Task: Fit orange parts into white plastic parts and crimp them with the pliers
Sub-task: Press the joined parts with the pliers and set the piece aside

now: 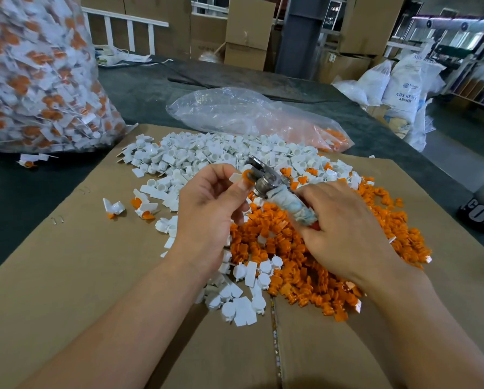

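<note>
Stacked brown cardboard boxes [249,32] fill the top centre beside a dark grey steel column [299,37]; white woven sacks [403,80] slump upper right, white slatted railing [151,39] upper left

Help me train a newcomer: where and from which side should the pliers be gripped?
Grip the pliers by their cloth-wrapped handles, coming from the right, as the right hand does. The metal head points up-left at the orange-and-white part pinched by the left hand, so that end stays free.
</note>
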Motion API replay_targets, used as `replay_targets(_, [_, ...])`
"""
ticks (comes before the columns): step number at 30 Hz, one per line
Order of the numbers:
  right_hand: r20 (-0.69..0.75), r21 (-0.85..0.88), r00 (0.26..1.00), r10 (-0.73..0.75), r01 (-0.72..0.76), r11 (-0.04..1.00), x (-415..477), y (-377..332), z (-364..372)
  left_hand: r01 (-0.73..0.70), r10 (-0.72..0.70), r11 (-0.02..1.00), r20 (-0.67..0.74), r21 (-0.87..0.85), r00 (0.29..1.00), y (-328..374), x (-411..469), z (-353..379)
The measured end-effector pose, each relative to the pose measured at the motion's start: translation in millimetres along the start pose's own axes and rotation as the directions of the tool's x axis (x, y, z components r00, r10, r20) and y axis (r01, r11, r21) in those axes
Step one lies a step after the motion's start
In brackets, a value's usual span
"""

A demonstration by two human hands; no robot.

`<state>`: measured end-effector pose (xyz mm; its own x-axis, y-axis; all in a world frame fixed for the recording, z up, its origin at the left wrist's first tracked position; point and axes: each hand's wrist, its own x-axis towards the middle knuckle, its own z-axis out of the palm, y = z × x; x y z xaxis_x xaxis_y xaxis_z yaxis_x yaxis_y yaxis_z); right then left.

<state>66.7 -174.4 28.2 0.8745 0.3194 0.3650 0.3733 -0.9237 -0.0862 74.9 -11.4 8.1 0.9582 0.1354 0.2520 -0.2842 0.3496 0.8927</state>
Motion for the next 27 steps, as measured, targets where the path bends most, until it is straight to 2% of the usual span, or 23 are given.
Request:
replay_targets(5, [0.076, 0.086, 0.997, 0.008, -0.014, 0.996, -1.2, -3.1, -2.0, -0.002, 0.002, 1.0, 0.002, -0.007, 1.0, -0.2, -0.6, 0.6])
replay_targets(13, [0.111, 0.212, 0.994, 0.022, -0.045, 0.976, 1.3, -8.8, 1.1, 0.035, -0.036, 0.999, -0.055, -0.033, 0.998, -1.7, -1.4, 1.1])
replay_targets(22, [0.153, 0.19, 0.987, 0.043, -0.072, 0.979, 4.4, -11.5, 1.9, 0.074, -0.078, 0.996, -0.104, -0.04, 0.992, -2.8, -1.8, 0.8])
replay_targets(27, [0.125, 0.14, 0.992, 0.037, -0.055, 0.989, 4.6, -11.1, 5.2, 0.079, -0.082, 0.996, -0.111, -0.03, 0.99, -2.7, -1.6, 1.5])
